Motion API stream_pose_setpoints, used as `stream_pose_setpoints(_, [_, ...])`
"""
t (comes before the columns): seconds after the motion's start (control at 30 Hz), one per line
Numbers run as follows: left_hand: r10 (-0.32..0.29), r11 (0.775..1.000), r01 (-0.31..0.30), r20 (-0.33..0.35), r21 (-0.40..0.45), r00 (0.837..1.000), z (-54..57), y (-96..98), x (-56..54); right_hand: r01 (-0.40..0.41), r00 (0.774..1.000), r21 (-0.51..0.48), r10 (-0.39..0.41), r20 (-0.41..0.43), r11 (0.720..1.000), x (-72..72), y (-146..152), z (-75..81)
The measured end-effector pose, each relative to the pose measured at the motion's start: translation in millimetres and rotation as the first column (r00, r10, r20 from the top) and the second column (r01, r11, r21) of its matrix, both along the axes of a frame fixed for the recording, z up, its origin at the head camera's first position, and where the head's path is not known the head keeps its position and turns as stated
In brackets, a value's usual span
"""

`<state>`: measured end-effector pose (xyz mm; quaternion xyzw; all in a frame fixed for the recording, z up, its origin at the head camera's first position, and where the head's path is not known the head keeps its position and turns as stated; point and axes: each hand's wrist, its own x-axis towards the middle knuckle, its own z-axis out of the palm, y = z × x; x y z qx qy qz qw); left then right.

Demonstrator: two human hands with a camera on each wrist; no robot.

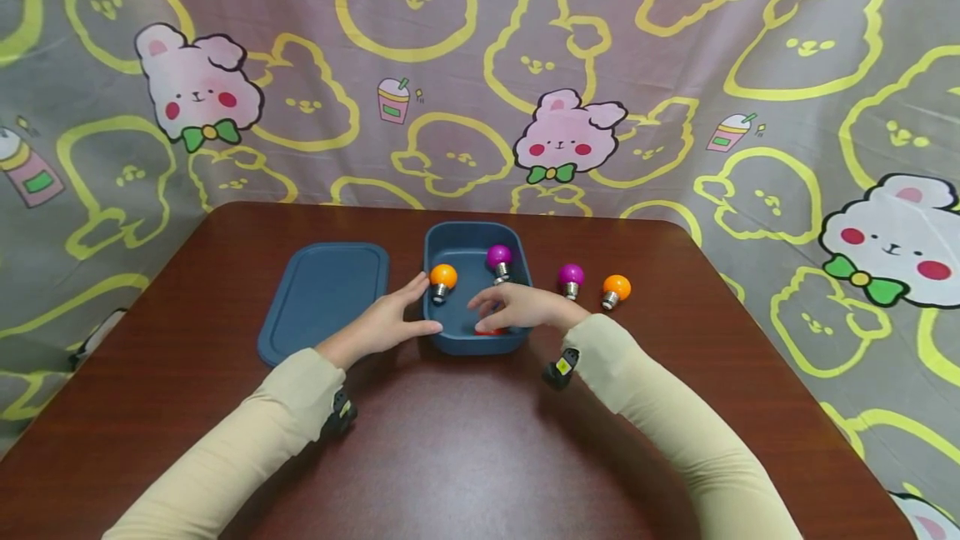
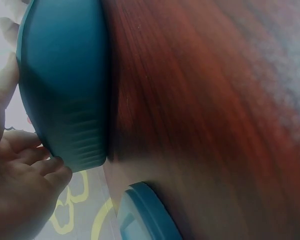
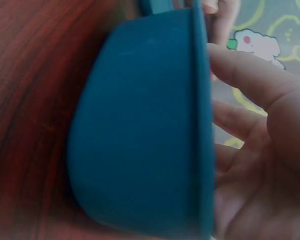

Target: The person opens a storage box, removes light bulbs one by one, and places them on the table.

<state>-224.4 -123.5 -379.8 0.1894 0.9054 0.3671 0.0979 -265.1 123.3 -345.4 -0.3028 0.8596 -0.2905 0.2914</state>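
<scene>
A blue rectangular container point(image 1: 471, 346) stands on the table with its top uncovered. My left hand point(image 1: 386, 323) rests against its left side, thumb at the near corner and fingers spread along the rim. Over the container's near right part, my right hand point(image 1: 521, 307) reaches in past the rim, thumb and fingers apart. Just under it shows a bit of a red thing point(image 1: 491, 332), mostly hidden by the hand. Inside the container also lie an orange light bulb point(image 1: 443, 277) at the left and a purple light bulb point(image 1: 498, 257) at the far right.
To the left of the container, a matching blue lid point(image 1: 330, 294) lies flat. On the right, another purple bulb point(image 1: 571, 277) and another orange bulb point(image 1: 617, 287) lie on the brown table point(image 1: 465, 440). A patterned curtain point(image 1: 450, 65) hangs behind the table.
</scene>
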Motion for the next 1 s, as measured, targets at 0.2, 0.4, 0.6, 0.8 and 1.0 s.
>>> stream_pose_setpoints(0.2, [-0.005,1.0,0.005,-0.004,0.001,1.0,0.2,0.1,0.1,-0.019,1.0,0.036,0.018,0.026,0.999,-1.1,-5.2,-3.7])
stream_pose_setpoints(0.4, [-0.003,1.0,0.003,0.002,0.005,1.0,0.2,0.2,-0.6,-0.022,0.998,0.061,0.018,0.066,0.998,-2.9,-6.7,-4.6])
stream_pose_setpoints(0.6, [-0.002,1.0,0.002,0.01,0.004,1.0,0.2,0.4,0.0,-0.003,0.999,0.059,0.0,0.044,0.998,-3.4,-5.7,-6.8])
stream_pose_setpoints(0.8, [0.001,1.0,-0.001,0.013,0.006,1.0,-0.2,0.3,0.1,0.105,0.994,-0.043,-0.103,0.035,0.994,-5.2,4.0,-0.6])
stream_pose_setpoints(1.0, [-0.005,1.0,0.005,0.001,0.005,1.0,-0.5,-0.8,-0.1,0.198,0.98,-0.197,-0.193,0.042,0.96,-7.9,23.9,14.5])
